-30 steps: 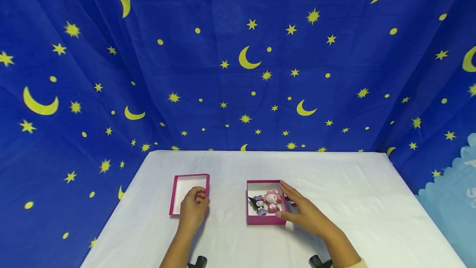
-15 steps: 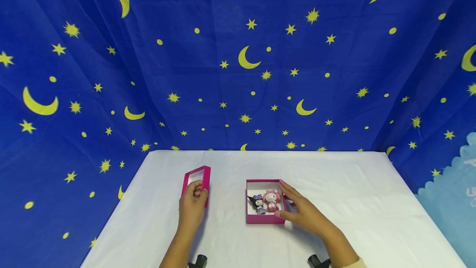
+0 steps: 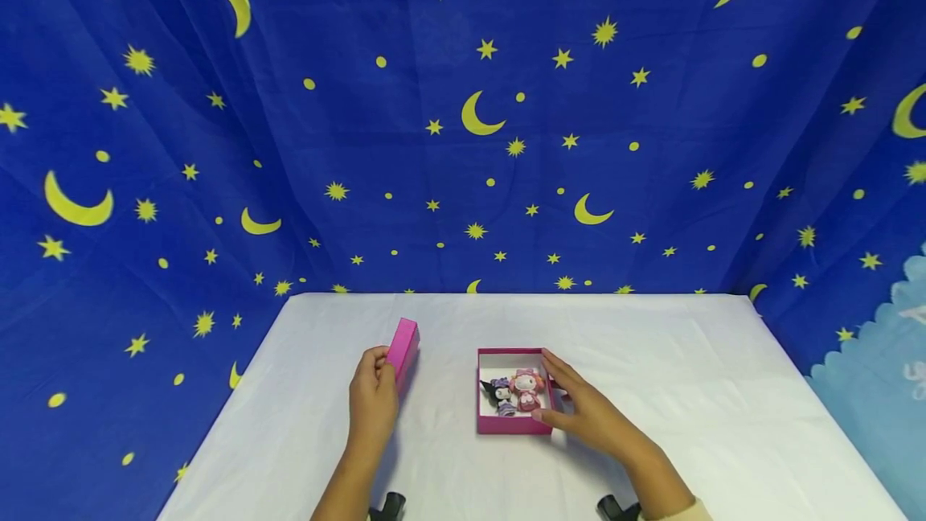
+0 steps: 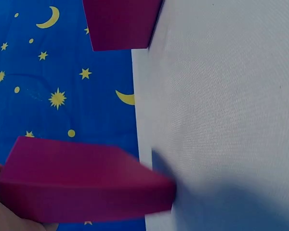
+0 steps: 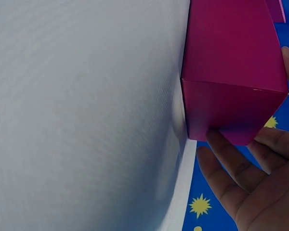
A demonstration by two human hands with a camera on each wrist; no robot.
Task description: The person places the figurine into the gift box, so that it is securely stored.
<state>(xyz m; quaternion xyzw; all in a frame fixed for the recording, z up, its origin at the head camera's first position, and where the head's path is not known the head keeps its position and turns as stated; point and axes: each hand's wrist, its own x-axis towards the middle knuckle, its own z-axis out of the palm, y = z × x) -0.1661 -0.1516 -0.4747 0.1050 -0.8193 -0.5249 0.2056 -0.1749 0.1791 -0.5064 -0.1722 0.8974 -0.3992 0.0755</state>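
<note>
A small magenta box (image 3: 515, 425) stands on the white table with its top uncovered. Inside lie two little figures: a black-and-purple one (image 3: 502, 395) on the left and a pink one (image 3: 527, 389) beside it. My right hand (image 3: 589, 416) rests along the box's right side, thumb by the near corner and fingers reaching to the far corner. In the right wrist view its fingers look mostly straight, some touching the side wall. To the left, my left hand (image 3: 373, 399) pinches a magenta box lid (image 3: 403, 349) tilted up on edge; its fingers are partly hidden.
White cloth covers the table (image 3: 651, 360). A blue curtain (image 3: 405, 143) with yellow moons and stars hangs behind and at the sides. Black device parts (image 3: 391, 506) show at the wrists. A light-blue patch (image 3: 878, 368) is at the right.
My left hand has tipped the lid up from lying flat, so its inside no longer shows. My right hand and the box have stayed nearly still.
</note>
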